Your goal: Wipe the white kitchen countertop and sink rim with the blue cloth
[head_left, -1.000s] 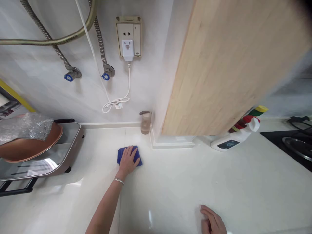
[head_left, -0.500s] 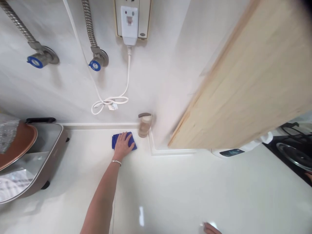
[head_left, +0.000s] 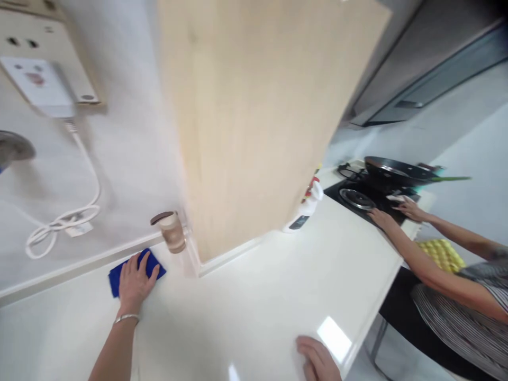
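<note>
My left hand (head_left: 135, 283) lies over a folded blue cloth (head_left: 116, 278) on the white counter (head_left: 246, 301), its fingers spread and pressing the cloth down near the wall. Just right of the cloth, in the corner, stands a small clear brownish cup (head_left: 173, 235) with a dark handle or lid edge on top. At the bottom of the view my right hand (head_left: 317, 360) rests near the counter's front edge. Its fingers are loosely stretched, and nothing shows in them.
A pale wooden panel (head_left: 254, 121) rises behind the counter. To the right, another person (head_left: 456, 296) has both hands at a black cooktop (head_left: 357, 198), with a wok (head_left: 397, 172) behind. A white appliance (head_left: 299, 217) sits beside the panel. A plug (head_left: 39, 84) and its coiled cord hang left.
The view has swung right, bringing the other person, cooktop and wok into sight. The pan on the left has gone out of view. My left hand stays on the cloth; more of my right hand shows.
</note>
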Demonstrator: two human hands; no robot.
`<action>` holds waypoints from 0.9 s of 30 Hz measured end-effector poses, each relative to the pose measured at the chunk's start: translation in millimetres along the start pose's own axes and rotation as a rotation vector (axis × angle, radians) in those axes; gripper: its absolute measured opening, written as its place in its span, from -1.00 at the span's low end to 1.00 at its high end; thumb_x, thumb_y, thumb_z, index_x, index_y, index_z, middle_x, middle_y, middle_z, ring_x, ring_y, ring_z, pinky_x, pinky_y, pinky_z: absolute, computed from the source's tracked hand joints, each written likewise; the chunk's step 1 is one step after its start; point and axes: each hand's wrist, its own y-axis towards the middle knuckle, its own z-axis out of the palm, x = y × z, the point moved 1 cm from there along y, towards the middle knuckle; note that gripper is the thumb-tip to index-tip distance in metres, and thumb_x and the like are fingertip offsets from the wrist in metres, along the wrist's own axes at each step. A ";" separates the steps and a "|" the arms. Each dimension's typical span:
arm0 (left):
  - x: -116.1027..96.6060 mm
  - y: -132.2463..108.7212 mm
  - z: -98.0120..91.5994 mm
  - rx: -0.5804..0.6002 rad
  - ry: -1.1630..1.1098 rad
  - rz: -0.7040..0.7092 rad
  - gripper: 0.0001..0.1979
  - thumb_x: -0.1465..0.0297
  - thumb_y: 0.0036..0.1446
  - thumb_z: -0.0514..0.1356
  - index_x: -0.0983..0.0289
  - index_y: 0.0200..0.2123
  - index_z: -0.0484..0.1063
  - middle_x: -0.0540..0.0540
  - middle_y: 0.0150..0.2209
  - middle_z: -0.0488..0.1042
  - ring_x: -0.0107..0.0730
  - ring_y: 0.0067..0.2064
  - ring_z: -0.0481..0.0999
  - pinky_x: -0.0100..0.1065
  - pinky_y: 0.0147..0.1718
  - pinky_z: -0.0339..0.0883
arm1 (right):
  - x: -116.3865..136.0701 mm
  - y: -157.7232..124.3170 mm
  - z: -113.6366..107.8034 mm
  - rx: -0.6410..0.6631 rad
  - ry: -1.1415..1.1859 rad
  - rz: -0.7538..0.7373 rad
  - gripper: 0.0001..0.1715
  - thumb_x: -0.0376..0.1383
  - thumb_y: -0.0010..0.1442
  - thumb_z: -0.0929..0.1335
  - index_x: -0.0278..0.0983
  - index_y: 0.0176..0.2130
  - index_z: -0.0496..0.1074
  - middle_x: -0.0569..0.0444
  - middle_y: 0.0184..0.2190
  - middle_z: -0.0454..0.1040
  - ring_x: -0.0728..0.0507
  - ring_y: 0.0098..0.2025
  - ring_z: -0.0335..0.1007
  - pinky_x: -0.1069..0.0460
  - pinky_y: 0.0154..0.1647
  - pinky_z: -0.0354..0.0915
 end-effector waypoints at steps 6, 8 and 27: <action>-33.6 -54.1 -7.8 -0.006 0.058 0.003 -0.28 0.06 0.25 -0.10 0.41 0.30 0.23 0.41 0.30 0.22 0.12 0.35 0.13 0.12 0.32 -0.01 | 5.9 4.0 0.6 -0.010 0.086 0.031 -0.58 -0.45 0.20 0.21 -0.17 -0.01 0.41 -0.03 -0.02 0.50 -0.19 0.04 0.46 -0.15 0.02 0.48; -53.0 -80.4 -12.3 -0.010 0.065 0.037 -0.29 0.07 0.26 -0.09 0.42 0.30 0.22 0.42 0.31 0.22 0.11 0.36 0.13 0.13 0.32 0.00 | 6.0 3.4 1.3 -0.001 0.115 0.062 -0.57 -0.45 0.19 0.21 -0.17 0.00 0.41 -0.02 0.00 0.49 -0.19 0.07 0.44 -0.16 0.07 0.46; -348.2 -238.3 -7.5 0.219 -0.375 0.511 -0.34 0.19 0.27 0.08 0.30 0.37 0.08 0.38 0.42 0.04 0.05 0.45 -0.03 0.23 0.35 -0.01 | 12.1 10.7 -6.8 -0.328 0.377 0.321 -0.59 -0.43 0.26 0.14 -0.19 0.04 0.31 -0.04 0.01 0.46 -0.14 0.08 0.40 -0.14 0.11 0.41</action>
